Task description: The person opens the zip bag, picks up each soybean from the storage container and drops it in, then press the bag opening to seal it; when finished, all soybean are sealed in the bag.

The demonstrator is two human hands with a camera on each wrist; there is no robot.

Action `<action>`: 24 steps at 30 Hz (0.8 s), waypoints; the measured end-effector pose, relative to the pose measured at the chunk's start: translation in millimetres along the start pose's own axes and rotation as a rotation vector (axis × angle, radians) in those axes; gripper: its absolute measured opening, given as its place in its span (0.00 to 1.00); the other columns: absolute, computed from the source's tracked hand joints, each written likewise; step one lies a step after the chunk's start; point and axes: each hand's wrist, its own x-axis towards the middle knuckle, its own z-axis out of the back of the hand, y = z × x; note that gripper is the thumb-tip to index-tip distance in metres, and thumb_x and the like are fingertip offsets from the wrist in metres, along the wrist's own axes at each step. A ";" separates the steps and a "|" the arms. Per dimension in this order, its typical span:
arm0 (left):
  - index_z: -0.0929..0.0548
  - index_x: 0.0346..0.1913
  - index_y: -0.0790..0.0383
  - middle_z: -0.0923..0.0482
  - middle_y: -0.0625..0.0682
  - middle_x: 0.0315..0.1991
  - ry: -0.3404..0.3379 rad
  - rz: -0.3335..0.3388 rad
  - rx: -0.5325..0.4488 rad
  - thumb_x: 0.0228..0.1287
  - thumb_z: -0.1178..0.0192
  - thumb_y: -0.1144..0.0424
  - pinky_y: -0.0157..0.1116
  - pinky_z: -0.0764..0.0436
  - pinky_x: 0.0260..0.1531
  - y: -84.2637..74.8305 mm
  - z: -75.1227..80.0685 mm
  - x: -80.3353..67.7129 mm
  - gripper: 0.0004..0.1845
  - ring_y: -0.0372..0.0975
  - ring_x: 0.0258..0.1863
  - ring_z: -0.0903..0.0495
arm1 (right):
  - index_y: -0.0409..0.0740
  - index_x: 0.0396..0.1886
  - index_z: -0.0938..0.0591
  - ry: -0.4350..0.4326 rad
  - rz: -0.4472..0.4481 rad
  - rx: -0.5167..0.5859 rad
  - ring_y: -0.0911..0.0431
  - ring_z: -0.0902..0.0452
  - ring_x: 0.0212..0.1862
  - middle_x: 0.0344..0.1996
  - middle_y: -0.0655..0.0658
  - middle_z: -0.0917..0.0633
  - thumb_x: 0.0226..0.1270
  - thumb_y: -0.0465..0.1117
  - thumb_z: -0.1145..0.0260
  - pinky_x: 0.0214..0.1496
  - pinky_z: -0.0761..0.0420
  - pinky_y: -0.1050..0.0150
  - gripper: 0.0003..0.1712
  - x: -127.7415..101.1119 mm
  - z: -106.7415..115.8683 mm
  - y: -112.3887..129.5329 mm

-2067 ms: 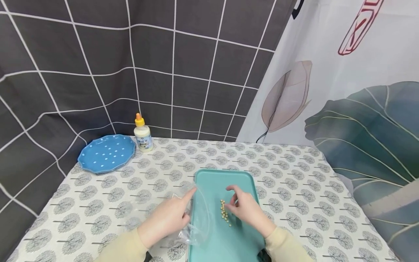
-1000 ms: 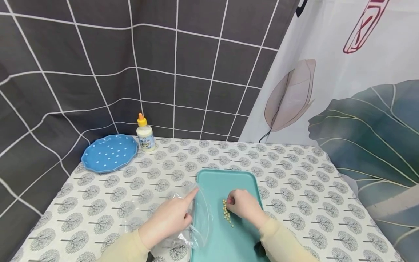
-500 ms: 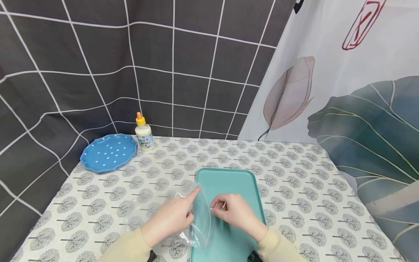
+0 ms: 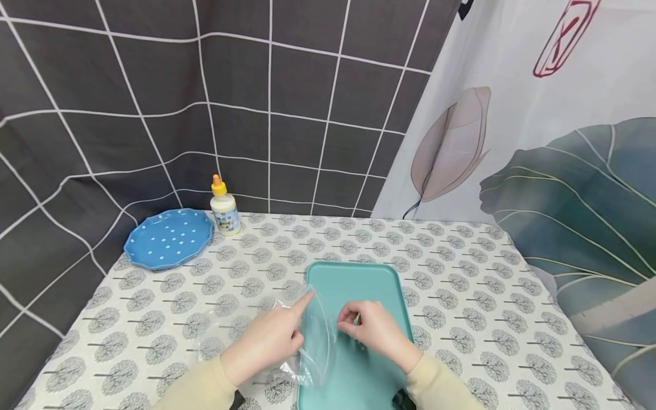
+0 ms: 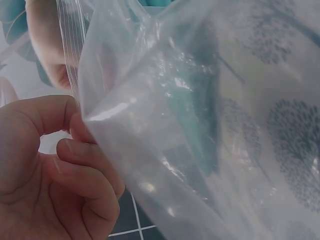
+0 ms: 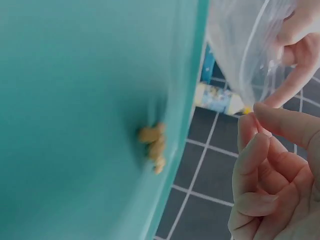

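Tree-print worktop (image 4: 461, 285) below, backed by dark grid cloth. Teal tray (image 4: 379, 279) at the near middle. Clear zip bag (image 4: 312, 341) draped over the tray's left rim, gripped by the left hand (image 4: 266, 341) with forefinger stretched along the open mouth, other fingers curled round the plastic. Blue dotted plate (image 4: 169, 238) far left, small orange-capped bottle (image 4: 224, 208) just beside it. Right hand (image 4: 374, 330) over the tray, fingertips pinched together beside the bag's mouth; anything held there too small to tell. Few pale beans (image 6: 154, 145) lying on the tray.
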 end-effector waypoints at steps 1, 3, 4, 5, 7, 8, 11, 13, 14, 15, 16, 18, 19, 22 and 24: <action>0.40 0.71 0.65 0.40 0.40 0.11 0.001 -0.001 -0.002 0.49 0.42 0.69 0.28 0.37 0.10 0.1 0.3 0.1 0.41 0.30 0.09 0.42 | 0.50 0.25 0.17 0.001 -0.007 -0.010 0.67 0.30 0.20 0.20 0.58 0.21 0.55 0.38 0.31 0.24 0.28 0.72 0.04 -0.1 0.1 -2.8; 0.41 0.71 0.65 0.40 0.40 0.12 0.004 0.000 -0.008 0.50 0.42 0.69 0.28 0.36 0.10 0.1 0.6 0.1 0.41 0.30 0.09 0.42 | 0.50 0.23 0.18 0.002 -0.024 -0.038 0.67 0.30 0.22 0.20 0.59 0.21 0.54 0.37 0.30 0.26 0.27 0.72 0.05 -0.7 0.0 -8.3; 0.41 0.71 0.65 0.40 0.40 0.12 0.006 0.000 -0.011 0.50 0.42 0.69 0.28 0.36 0.10 0.1 0.6 0.0 0.41 0.30 0.09 0.42 | 0.50 0.23 0.18 0.002 -0.034 -0.053 0.68 0.30 0.22 0.20 0.59 0.21 0.54 0.37 0.30 0.27 0.27 0.72 0.05 -1.3 0.0 -11.0; 0.41 0.71 0.65 0.39 0.40 0.12 0.007 -0.001 -0.010 0.50 0.42 0.69 0.28 0.36 0.10 0.2 0.7 0.0 0.41 0.30 0.09 0.42 | 0.50 0.23 0.18 0.003 -0.044 -0.066 0.68 0.30 0.23 0.20 0.59 0.21 0.53 0.37 0.30 0.28 0.27 0.72 0.05 -1.9 -0.2 -13.6; 0.41 0.71 0.65 0.40 0.40 0.12 0.006 0.000 -0.009 0.50 0.42 0.69 0.28 0.36 0.10 0.3 0.7 -0.1 0.41 0.30 0.09 0.42 | 0.50 0.22 0.18 0.000 -0.068 -0.091 0.68 0.30 0.23 0.19 0.59 0.21 0.52 0.37 0.29 0.28 0.28 0.72 0.06 -3.4 -0.1 -17.5; 0.41 0.71 0.65 0.40 0.40 0.12 0.003 0.000 -0.009 0.50 0.42 0.69 0.28 0.36 0.10 0.3 0.6 -0.3 0.41 0.30 0.09 0.42 | 0.50 0.22 0.18 -0.002 -0.081 -0.101 0.68 0.30 0.23 0.19 0.59 0.22 0.51 0.37 0.29 0.28 0.28 0.72 0.06 -4.1 0.0 -18.9; 0.41 0.71 0.65 0.40 0.40 0.11 -0.005 -0.002 -0.006 0.50 0.42 0.69 0.28 0.37 0.10 0.4 0.6 -0.9 0.41 0.30 0.09 0.43 | 0.51 0.21 0.18 -0.009 -0.117 -0.128 0.66 0.31 0.22 0.18 0.59 0.22 0.49 0.37 0.28 0.26 0.29 0.72 0.06 -6.3 0.8 -20.7; 0.40 0.71 0.65 0.40 0.40 0.11 -0.009 -0.002 -0.005 0.50 0.42 0.69 0.27 0.37 0.10 0.8 0.6 -1.0 0.41 0.30 0.09 0.43 | 0.50 0.20 0.19 -0.009 -0.141 -0.155 0.65 0.31 0.21 0.17 0.58 0.23 0.48 0.37 0.28 0.24 0.30 0.71 0.07 -7.7 1.2 -21.2; 0.40 0.71 0.65 0.40 0.40 0.11 -0.012 -0.002 -0.001 0.50 0.42 0.69 0.27 0.37 0.10 1.0 0.6 -0.9 0.41 0.30 0.09 0.43 | 0.50 0.19 0.19 -0.007 -0.153 -0.166 0.65 0.32 0.20 0.16 0.58 0.24 0.47 0.38 0.27 0.23 0.31 0.71 0.07 -8.1 1.1 -21.2; 0.40 0.71 0.65 0.40 0.40 0.11 -0.015 -0.004 0.003 0.50 0.42 0.69 0.27 0.37 0.10 1.2 0.7 -0.8 0.41 0.30 0.09 0.43 | 0.50 0.18 0.20 -0.005 -0.166 -0.180 0.64 0.32 0.20 0.15 0.58 0.24 0.46 0.38 0.27 0.23 0.31 0.70 0.08 -8.6 0.9 -21.4; 0.40 0.71 0.66 0.40 0.40 0.11 -0.017 -0.005 0.006 0.50 0.42 0.69 0.27 0.37 0.10 1.3 0.7 -0.6 0.40 0.30 0.09 0.43 | 0.51 0.17 0.20 -0.003 -0.179 -0.199 0.64 0.33 0.19 0.15 0.58 0.25 0.46 0.39 0.26 0.23 0.32 0.70 0.09 -8.9 0.6 -21.6; 0.39 0.70 0.66 0.40 0.40 0.11 -0.021 -0.009 0.012 0.50 0.42 0.69 0.27 0.37 0.11 1.7 0.7 -0.3 0.40 0.29 0.09 0.43 | 0.52 0.16 0.21 0.004 -0.204 -0.228 0.64 0.33 0.19 0.14 0.59 0.26 0.45 0.40 0.26 0.24 0.33 0.69 0.10 -8.9 -0.4 -22.3; 0.39 0.70 0.66 0.41 0.40 0.11 -0.022 -0.010 0.016 0.50 0.42 0.69 0.27 0.37 0.11 1.7 0.7 -0.2 0.40 0.29 0.10 0.43 | 0.52 0.16 0.22 0.007 -0.214 -0.238 0.64 0.33 0.19 0.14 0.59 0.26 0.45 0.41 0.26 0.24 0.33 0.68 0.11 -8.6 -0.9 -22.4; 0.39 0.70 0.66 0.41 0.39 0.12 -0.026 -0.013 0.017 0.49 0.42 0.69 0.27 0.38 0.10 2.0 0.2 -0.4 0.40 0.29 0.09 0.43 | 0.53 0.16 0.22 0.012 -0.229 -0.265 0.63 0.33 0.19 0.14 0.59 0.26 0.44 0.43 0.25 0.24 0.33 0.68 0.12 -8.2 -1.5 -22.7; 0.39 0.70 0.66 0.41 0.39 0.11 -0.026 -0.013 0.015 0.50 0.42 0.69 0.27 0.38 0.10 2.3 0.0 -0.7 0.40 0.29 0.09 0.43 | 0.53 0.15 0.22 0.013 -0.226 -0.272 0.63 0.33 0.19 0.14 0.59 0.25 0.43 0.43 0.24 0.23 0.32 0.68 0.12 -8.1 -1.7 -22.8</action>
